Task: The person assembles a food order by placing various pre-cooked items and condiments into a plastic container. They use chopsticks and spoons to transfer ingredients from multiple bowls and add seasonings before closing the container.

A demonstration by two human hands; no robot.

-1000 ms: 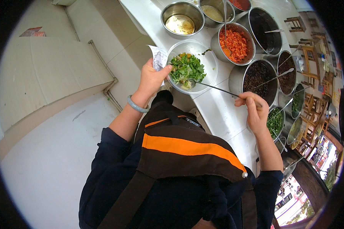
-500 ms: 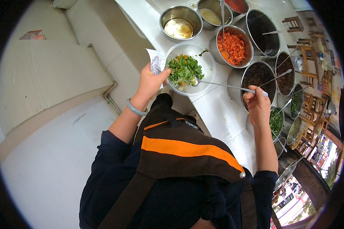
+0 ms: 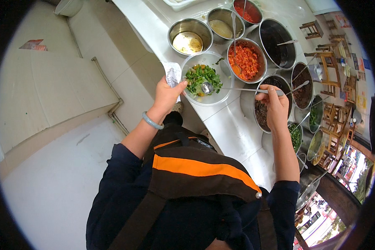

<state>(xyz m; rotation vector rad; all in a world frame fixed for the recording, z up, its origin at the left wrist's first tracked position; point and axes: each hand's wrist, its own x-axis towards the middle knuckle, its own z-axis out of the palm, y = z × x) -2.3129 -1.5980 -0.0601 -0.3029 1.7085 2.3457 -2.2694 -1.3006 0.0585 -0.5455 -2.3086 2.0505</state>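
My left hand [image 3: 167, 95] is closed around a printed paper slip [image 3: 172, 75], and its thumb lies over the near left rim of a clear plastic bowl [image 3: 226, 77]. Chopped green herbs [image 3: 203, 75] and some yellowish bits are heaped inside the bowl. With my right hand [image 3: 275, 102] I grip the end of a long-handled metal spoon [image 3: 207, 88]. Its round head rests at the greens in the bowl, while the handle reaches across the counter. What the left fingers do beneath the slip is hidden.
Steel pots crowd the white counter [image 3: 225, 114]: one with chopped red chilli [image 3: 248, 60], one with a dark liquid [image 3: 279, 46], others with dark or green contents. A nearly bare pot [image 3: 190, 37] stands behind the bowl. The counter's edge runs diagonally before me.
The spoon's head has shifted slightly left in the bowl and turned, so its round shape now shows over the greens. My left hand keeps its hold. The whole view has shifted a little.
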